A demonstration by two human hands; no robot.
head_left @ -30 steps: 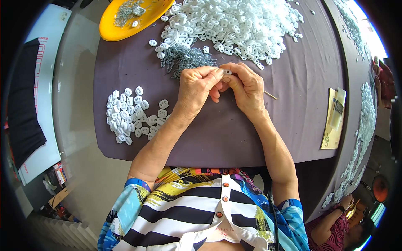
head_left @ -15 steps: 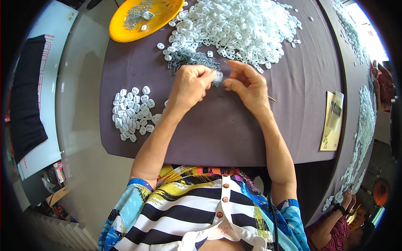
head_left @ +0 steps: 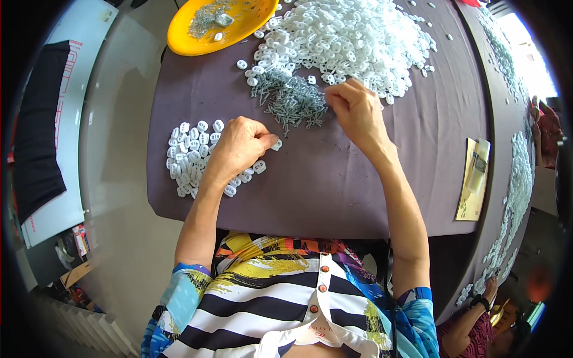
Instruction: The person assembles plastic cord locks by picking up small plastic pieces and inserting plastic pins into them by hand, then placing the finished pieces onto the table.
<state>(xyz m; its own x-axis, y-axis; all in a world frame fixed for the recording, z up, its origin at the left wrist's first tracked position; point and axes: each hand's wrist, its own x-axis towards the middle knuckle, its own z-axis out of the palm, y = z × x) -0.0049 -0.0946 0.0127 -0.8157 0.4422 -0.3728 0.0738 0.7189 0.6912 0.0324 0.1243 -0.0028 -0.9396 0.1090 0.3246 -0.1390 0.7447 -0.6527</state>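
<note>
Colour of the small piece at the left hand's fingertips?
The piece at the left hand is white; head view shows best.

I count two of the wearer's hands: one left hand [head_left: 239, 146], one right hand [head_left: 356, 110]. One piece [head_left: 277, 145] at the left fingertips. One big heap [head_left: 346, 42] of white pieces, hundreds, no exact tally from here. One smaller cluster [head_left: 194, 152], dozens, overlapping. Grey pins [head_left: 292, 98]: one pile on the table, too tangled for me to count. One plate [head_left: 185, 36]. One card [head_left: 467, 206], one pack [head_left: 480, 170]. Three shirt buttons [head_left: 322, 287]. One co-worker [head_left: 468, 334].
</note>
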